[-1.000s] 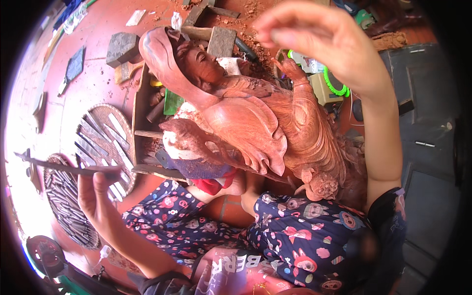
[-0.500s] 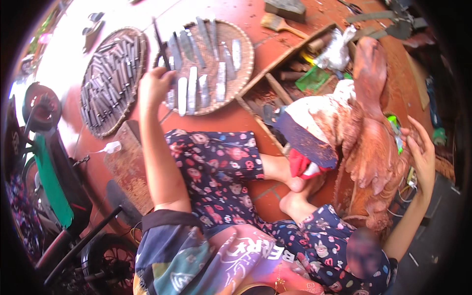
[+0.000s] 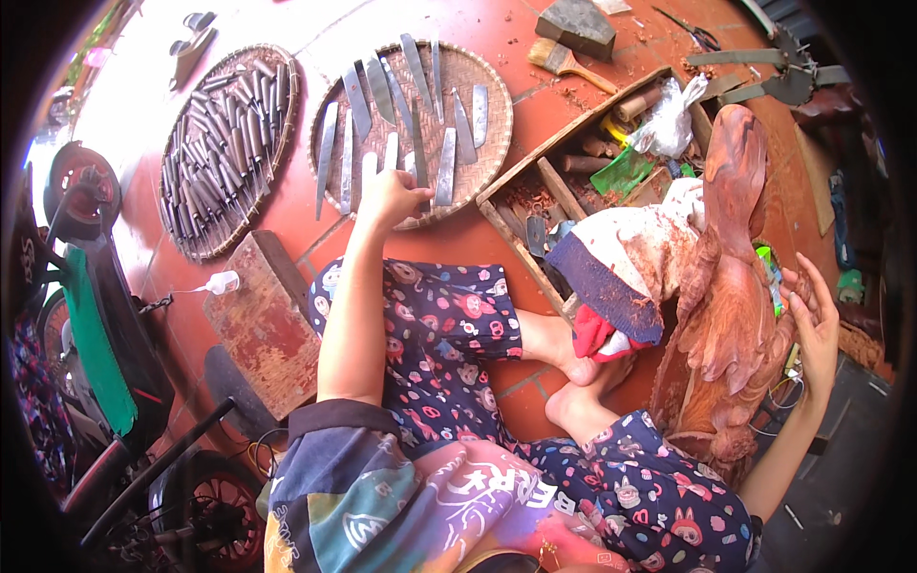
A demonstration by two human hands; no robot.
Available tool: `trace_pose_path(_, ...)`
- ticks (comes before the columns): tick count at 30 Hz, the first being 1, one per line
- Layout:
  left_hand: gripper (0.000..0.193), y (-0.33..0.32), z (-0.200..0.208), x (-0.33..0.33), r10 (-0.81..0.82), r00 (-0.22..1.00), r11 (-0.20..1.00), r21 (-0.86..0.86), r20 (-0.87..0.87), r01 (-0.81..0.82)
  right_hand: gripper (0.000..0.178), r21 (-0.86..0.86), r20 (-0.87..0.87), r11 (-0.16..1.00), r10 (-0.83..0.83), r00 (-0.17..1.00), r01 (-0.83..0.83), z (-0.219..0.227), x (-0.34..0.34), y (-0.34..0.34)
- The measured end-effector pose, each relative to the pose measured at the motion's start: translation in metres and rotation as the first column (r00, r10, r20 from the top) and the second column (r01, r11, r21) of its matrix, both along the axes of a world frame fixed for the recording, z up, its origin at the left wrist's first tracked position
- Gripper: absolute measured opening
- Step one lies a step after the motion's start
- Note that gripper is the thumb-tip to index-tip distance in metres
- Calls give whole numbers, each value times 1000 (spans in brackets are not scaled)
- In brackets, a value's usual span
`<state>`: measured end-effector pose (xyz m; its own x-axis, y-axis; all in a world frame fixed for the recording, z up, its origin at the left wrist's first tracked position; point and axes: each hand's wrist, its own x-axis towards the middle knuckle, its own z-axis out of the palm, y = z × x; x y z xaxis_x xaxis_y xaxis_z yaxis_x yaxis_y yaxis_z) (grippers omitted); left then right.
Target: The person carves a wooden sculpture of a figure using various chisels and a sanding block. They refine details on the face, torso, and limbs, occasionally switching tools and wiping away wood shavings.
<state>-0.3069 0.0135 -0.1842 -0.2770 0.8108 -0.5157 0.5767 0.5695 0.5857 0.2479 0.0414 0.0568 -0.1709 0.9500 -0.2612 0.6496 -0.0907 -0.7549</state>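
Observation:
My left hand (image 3: 390, 199) reaches over the near edge of a round woven tray (image 3: 492, 158), its fingers drawn together among the metal blades (image 3: 446, 167). What the fingertips grip is hidden behind the hand. A long narrow dark blade (image 3: 327, 160) lies along the tray's left side. To the right, my right hand (image 3: 812, 320) is open, fingers apart and slightly curled, beside a reddish carved wood piece (image 3: 731, 286). Against the carving lies a bunched white and dark blue cloth (image 3: 607, 253) dusted with shavings.
A second woven tray (image 3: 287, 124) holds many handled carving tools (image 3: 224, 143). A divided wooden box (image 3: 521, 239) contains wood pieces and plastic bags. A brush (image 3: 570, 65) and grey block (image 3: 578, 27) lie beyond it. A worn board (image 3: 263, 320) and a green-and-black scooter (image 3: 95, 334) are at left.
My left hand has moved right, from the tray's left side to its near middle. The long dark blade it held raised now lies on the tray. My right hand stays by the carving.

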Motion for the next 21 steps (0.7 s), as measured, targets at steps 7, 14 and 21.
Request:
trace_pose_path(7, 29, -3, -6, 0, -97, 995, 981, -163, 33, 101, 52, -7, -22, 1000, 2, 1000, -3, -1, 0, -1)
trace_pose_path(14, 34, 0, 2, -1, -165, 985, 954, -247, 38, 170, 53, 19, -52, 1000, -11, 999, 12, 0, -10, -4)
trace_pose_path(21, 38, 18, -2, -34, 170, 985, 984, 44, 8, -170, 55, 40, -29, 999, 30, 999, -29, 2, -7, -3)
